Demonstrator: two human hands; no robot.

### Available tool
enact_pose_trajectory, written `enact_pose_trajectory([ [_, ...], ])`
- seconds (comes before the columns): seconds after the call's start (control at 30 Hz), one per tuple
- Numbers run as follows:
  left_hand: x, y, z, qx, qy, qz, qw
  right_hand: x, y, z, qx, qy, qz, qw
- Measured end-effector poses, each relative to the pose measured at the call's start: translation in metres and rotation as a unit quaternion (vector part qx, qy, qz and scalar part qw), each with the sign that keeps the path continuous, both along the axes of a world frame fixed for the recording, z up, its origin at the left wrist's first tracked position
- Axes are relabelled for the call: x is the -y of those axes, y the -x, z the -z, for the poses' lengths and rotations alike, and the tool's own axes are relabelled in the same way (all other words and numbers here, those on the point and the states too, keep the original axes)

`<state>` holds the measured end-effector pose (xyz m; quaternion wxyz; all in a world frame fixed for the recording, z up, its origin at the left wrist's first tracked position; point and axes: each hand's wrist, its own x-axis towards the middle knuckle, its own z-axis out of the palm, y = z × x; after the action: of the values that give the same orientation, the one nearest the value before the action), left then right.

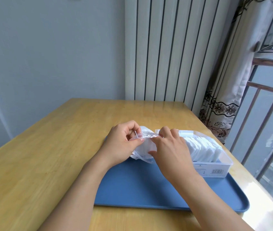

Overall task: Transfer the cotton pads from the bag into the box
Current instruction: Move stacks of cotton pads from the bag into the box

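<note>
A clear plastic bag [145, 147] holding white cotton pads sits on the blue tray [142, 189]. My left hand [122, 144] pinches the bag's top edge on its left side. My right hand [170, 150] pinches the same edge on its right side, partly covering the bag. Just to the right stands a clear plastic box [215, 165] with its hinged lid open at the back. A row of white cotton pads [202, 150] stands on edge inside the box.
The tray lies on a wooden table [49, 155] whose right edge runs close to a window railing [266, 124]. A patterned curtain [224, 114] and a white radiator [165, 55] stand behind the table.
</note>
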<state>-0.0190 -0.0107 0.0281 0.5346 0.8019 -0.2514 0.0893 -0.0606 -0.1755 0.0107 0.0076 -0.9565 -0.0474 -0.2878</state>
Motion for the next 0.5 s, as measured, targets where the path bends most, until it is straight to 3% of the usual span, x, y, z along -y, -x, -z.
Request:
enact_pose_trajectory([
  [0.13, -0.0006, -0.0007, 0.0007, 0.021, -0.027, -0.022, 0.999, 0.0012, 0.0023, -0.0042, -0.047, -0.026, -0.018, 0.998],
  [0.27, -0.0037, -0.0016, 0.0007, 0.072, -0.133, -0.068, 0.986, -0.0015, 0.0054, -0.0041, -0.081, -0.024, -0.03, 0.996],
  [0.5, 0.0005, -0.0027, 0.0067, 0.105, -0.221, -0.162, 0.956, -0.0018, 0.0053, -0.0021, -0.08, -0.024, -0.041, 0.996],
])
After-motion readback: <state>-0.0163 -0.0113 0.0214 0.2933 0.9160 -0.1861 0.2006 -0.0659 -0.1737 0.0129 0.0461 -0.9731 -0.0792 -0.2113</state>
